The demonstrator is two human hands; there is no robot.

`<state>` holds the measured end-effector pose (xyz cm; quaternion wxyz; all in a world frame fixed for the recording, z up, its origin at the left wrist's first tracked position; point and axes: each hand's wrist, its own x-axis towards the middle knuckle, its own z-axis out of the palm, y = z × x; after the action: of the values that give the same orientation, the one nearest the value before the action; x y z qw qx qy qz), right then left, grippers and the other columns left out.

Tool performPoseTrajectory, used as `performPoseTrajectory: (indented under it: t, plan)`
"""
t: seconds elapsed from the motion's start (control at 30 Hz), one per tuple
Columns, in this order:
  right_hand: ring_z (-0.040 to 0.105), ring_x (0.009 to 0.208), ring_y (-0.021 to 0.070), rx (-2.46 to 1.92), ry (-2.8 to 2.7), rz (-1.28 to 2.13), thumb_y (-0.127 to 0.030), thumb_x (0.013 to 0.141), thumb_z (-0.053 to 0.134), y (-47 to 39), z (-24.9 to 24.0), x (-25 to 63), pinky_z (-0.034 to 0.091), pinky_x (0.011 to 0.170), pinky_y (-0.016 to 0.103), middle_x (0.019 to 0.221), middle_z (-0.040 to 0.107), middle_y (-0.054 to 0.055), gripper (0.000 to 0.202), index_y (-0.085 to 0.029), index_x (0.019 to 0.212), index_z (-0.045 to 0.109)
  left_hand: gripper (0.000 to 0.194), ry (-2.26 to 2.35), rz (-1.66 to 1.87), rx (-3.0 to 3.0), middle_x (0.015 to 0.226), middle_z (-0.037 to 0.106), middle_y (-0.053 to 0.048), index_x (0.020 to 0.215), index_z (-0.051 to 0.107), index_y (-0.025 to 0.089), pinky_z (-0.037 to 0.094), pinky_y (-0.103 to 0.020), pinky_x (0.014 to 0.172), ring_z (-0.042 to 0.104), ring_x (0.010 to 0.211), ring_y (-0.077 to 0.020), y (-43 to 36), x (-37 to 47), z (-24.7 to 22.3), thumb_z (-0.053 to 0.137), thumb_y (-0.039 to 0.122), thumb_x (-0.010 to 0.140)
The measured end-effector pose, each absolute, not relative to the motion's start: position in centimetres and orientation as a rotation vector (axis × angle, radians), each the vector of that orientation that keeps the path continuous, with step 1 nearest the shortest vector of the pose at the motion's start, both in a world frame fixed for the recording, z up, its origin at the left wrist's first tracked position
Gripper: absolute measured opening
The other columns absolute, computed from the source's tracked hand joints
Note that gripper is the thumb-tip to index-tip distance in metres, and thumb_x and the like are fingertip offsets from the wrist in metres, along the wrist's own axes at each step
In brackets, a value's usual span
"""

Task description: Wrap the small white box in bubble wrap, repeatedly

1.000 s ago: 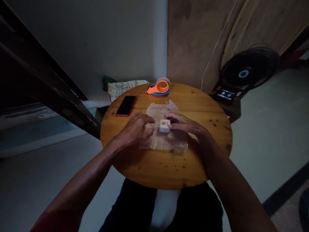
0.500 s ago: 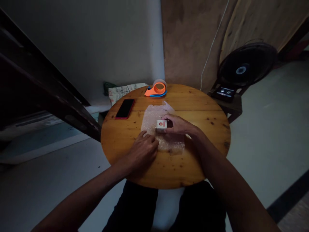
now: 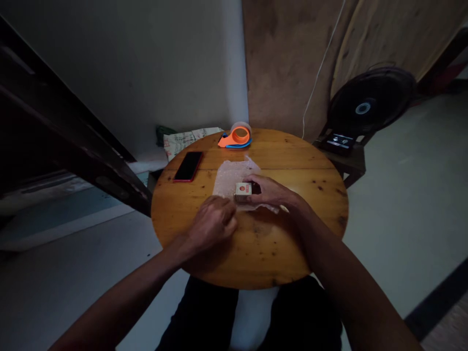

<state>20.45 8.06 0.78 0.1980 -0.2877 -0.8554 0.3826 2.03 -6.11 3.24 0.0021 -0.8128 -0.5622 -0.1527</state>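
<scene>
A small white box with a red mark (image 3: 243, 191) sits on a sheet of bubble wrap (image 3: 229, 171) in the middle of the round table. My right hand (image 3: 268, 190) grips the box from its right side, thumb in front and fingers behind. At the lower left edge of the wrap is my left hand (image 3: 215, 219), its fingers closed on the near edge of the sheet. The wrap's near edge is raised or folded up close to the box.
On the wooden table (image 3: 292, 243), a phone (image 3: 188, 166) lies at the left and an orange tape dispenser (image 3: 238, 136) stands at the back. Beyond the right edge are a fan (image 3: 371, 105) and a lit screen (image 3: 339, 141) on a stool.
The near part of the bubble wrap, flat before, has been lifted and folded back toward the box. My left hand has closed and shifted slightly left. My right hand keeps the box.
</scene>
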Motion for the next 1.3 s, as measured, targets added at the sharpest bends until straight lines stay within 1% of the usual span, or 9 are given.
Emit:
performPoseTrajectory:
  t: [0.1,0.23,0.37,0.5,0.6,0.77,0.87,1.0,1.3]
  plan:
    - [0.060,0.109,0.0230,-0.762,-2.196,1.303,-0.042,0.081,0.066,8.1,1.2,20.9,0.047,0.092,0.035,0.124,0.064,0.006,0.045,-0.022,0.121,0.061,0.012,-1.853,-0.630,-2.449,0.076,0.067,-0.005,0.077,0.064,0.018,0.042,-0.031,0.073,0.061,0.075,-0.0191,-4.3,1.3,4.1,0.052,0.017,0.077]
    - [0.059,0.112,0.0235,-0.712,-1.996,1.423,-0.051,0.090,0.052,8.1,2.3,21.8,0.046,0.096,0.038,0.119,0.066,0.005,0.039,-0.023,0.112,0.067,0.016,-2.001,-0.607,-2.382,0.075,0.070,-0.005,0.080,0.068,0.018,0.039,-0.028,0.065,0.062,0.070,-0.0182,-1.6,1.0,5.0,0.052,0.022,0.078]
    - [0.063,0.096,0.0202,-0.811,-2.058,1.403,-0.046,0.075,0.071,8.1,2.6,21.8,0.049,0.084,0.034,0.110,0.068,0.004,0.042,-0.022,0.109,0.066,0.021,-2.126,-0.513,-2.317,0.076,0.072,-0.007,0.084,0.071,0.018,0.037,-0.028,0.062,0.063,0.070,-0.0199,0.5,1.4,5.0,0.052,0.025,0.078]
    - [0.058,0.073,0.0146,-0.874,-2.081,1.330,-0.040,0.071,0.070,8.5,1.5,20.7,0.045,0.066,0.027,0.085,0.066,0.002,0.026,-0.018,0.084,0.064,0.021,-2.209,-0.551,-2.316,0.073,0.071,-0.007,0.082,0.072,0.018,0.036,-0.028,0.061,0.062,0.070,-0.0201,1.3,1.4,4.2,0.054,0.027,0.076]
    - [0.057,0.071,0.0139,-0.839,-2.048,1.311,-0.038,0.071,0.067,8.7,0.7,20.2,0.042,0.065,0.026,0.080,0.065,0.002,0.022,-0.018,0.070,0.060,0.022,-2.299,-0.710,-2.364,0.072,0.069,-0.005,0.081,0.071,0.018,0.035,-0.026,0.058,0.059,0.067,-0.0185,1.3,1.1,3.8,0.057,0.033,0.075]
    - [0.051,0.063,0.0112,-0.900,-2.021,1.296,-0.038,0.070,0.067,8.4,0.6,20.1,0.038,0.060,0.024,0.073,0.061,-0.001,0.022,-0.017,0.071,0.061,0.030,-2.390,-1.123,-2.445,0.074,0.066,-0.002,0.078,0.066,0.017,0.036,-0.024,0.057,0.053,0.063,-0.0139,1.9,0.4,2.5,0.067,0.046,0.070]
    - [0.048,0.060,0.0106,-0.935,-1.998,1.331,-0.039,0.069,0.068,8.2,0.9,20.2,0.036,0.057,0.024,0.069,0.059,-0.002,0.022,-0.017,0.073,0.062,0.027,-2.289,-1.483,-2.604,0.078,0.065,-0.002,0.071,0.061,0.016,0.038,-0.022,0.058,0.053,0.064,-0.0112,2.5,0.2,1.1,0.067,0.043,0.071]
    - [0.049,0.062,0.0112,-0.931,-1.982,1.364,-0.038,0.068,0.068,8.1,1.3,20.2,0.036,0.058,0.024,0.071,0.059,-0.002,0.022,-0.017,0.073,0.062,0.026,-2.280,-1.751,-2.677,0.069,0.060,0.001,0.070,0.057,0.016,0.035,-0.021,0.054,0.049,0.058,-0.0089,2.8,0.2,0.2,0.068,0.040,0.071]
    - [0.045,0.056,0.0104,-0.915,-1.968,1.318,-0.041,0.069,0.067,7.9,1.0,19.9,0.034,0.052,0.023,0.063,0.055,-0.003,0.025,-0.018,0.072,0.060,0.024,-2.219,-2.051,-2.644,0.073,0.061,0.000,0.064,0.055,0.015,0.040,-0.022,0.058,0.051,0.062,-0.0086,2.7,0.1,0.8,0.071,0.033,0.070]
